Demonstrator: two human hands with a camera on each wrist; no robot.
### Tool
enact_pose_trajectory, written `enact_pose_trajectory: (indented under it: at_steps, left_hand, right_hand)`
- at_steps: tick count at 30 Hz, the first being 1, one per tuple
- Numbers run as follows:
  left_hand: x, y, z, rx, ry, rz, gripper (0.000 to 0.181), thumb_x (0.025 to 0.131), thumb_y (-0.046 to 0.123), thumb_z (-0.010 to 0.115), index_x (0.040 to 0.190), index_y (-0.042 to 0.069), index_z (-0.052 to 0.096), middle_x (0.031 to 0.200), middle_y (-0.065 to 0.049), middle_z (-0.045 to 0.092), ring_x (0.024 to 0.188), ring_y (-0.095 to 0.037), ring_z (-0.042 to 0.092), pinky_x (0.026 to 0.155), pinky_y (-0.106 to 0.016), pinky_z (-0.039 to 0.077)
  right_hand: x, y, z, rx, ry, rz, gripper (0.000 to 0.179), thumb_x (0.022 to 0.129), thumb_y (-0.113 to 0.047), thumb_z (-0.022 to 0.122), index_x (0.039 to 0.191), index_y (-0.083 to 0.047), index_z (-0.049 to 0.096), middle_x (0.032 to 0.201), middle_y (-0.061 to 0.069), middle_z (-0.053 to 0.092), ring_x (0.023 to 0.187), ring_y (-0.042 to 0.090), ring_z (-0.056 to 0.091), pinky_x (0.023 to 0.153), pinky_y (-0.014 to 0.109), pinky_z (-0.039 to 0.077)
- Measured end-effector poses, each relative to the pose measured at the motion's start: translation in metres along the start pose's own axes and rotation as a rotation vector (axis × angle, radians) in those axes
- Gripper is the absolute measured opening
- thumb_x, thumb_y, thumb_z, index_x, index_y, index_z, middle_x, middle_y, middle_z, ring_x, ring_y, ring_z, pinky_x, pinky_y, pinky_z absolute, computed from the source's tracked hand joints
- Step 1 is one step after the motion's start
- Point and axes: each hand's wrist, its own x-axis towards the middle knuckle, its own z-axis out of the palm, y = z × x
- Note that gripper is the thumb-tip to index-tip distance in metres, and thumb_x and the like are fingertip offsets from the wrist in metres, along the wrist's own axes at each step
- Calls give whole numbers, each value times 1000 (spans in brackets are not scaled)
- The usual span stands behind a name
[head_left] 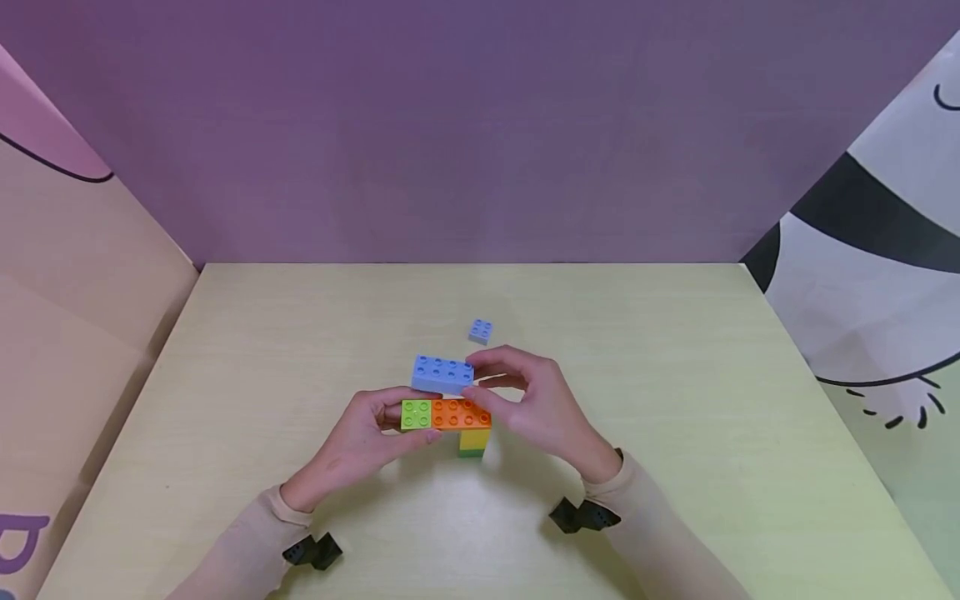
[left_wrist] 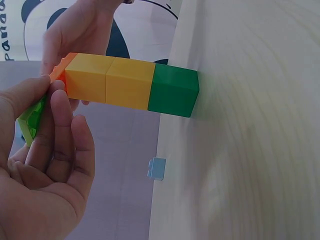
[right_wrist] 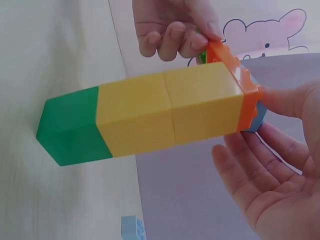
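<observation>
My left hand [head_left: 366, 429] grips the lime green brick [head_left: 416, 414] and the left part of the thin orange brick [head_left: 459, 414], thumb in front and fingers behind. The orange brick tops a tower of two yellow bricks [left_wrist: 106, 79] over a dark green brick [left_wrist: 173, 90], which stands at the table surface; orange and lime green jut out leftward. My right hand [head_left: 536, 408] pinches the right end of a long blue brick [head_left: 441, 377] between thumb and fingers. In the head view this blue brick is slightly tilted, just behind the orange one.
A small blue brick [head_left: 481, 331] lies on the pale table [head_left: 645, 350] behind the hands. A purple panel [head_left: 480, 133] rises at the table's far edge, with printed panels at left and right. Small black devices [head_left: 585, 515] sit at both wrists.
</observation>
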Motion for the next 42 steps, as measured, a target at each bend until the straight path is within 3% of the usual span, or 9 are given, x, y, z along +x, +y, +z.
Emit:
enact_pose_trajectory:
  at_steps: [11, 26, 36, 42]
  left_hand:
    - [1, -1, 0, -1, -3, 10, 42, 84, 26, 80, 124, 19, 68, 112, -2, 75, 84, -19, 72, 61, -20, 46]
    - [-1, 0, 1, -21, -3, 10, 39, 84, 24, 80, 121, 17, 69, 107, -1, 77, 86, -19, 74, 66, -22, 51]
    - [0, -1, 1, -81, -13, 29, 37, 84, 20, 80, 119, 13, 68, 106, -5, 76, 92, -32, 74, 72, -26, 58]
    - [-1, 0, 1, -60, -10, 29, 40, 85, 20, 80, 121, 12, 68, 109, -6, 75, 88, -27, 74, 71, -26, 58]
  right_hand:
    - [-10, -7, 5, 15, -26, -56, 30, 87, -18, 77, 116, -18, 69, 111, -5, 72, 96, 10, 70, 89, 33, 58]
    - [-13, -6, 8, 10, -46, -110, 26, 87, -21, 77, 113, -18, 71, 109, -5, 72, 93, 10, 69, 89, 31, 58]
    - [-13, -3, 10, -32, -56, -181, 26, 87, -23, 77, 112, -19, 70, 107, -6, 70, 91, 10, 65, 86, 31, 58]
    - [-13, -2, 11, -63, -55, -203, 26, 87, -25, 77, 111, -20, 71, 107, -6, 71, 92, 8, 66, 85, 32, 58]
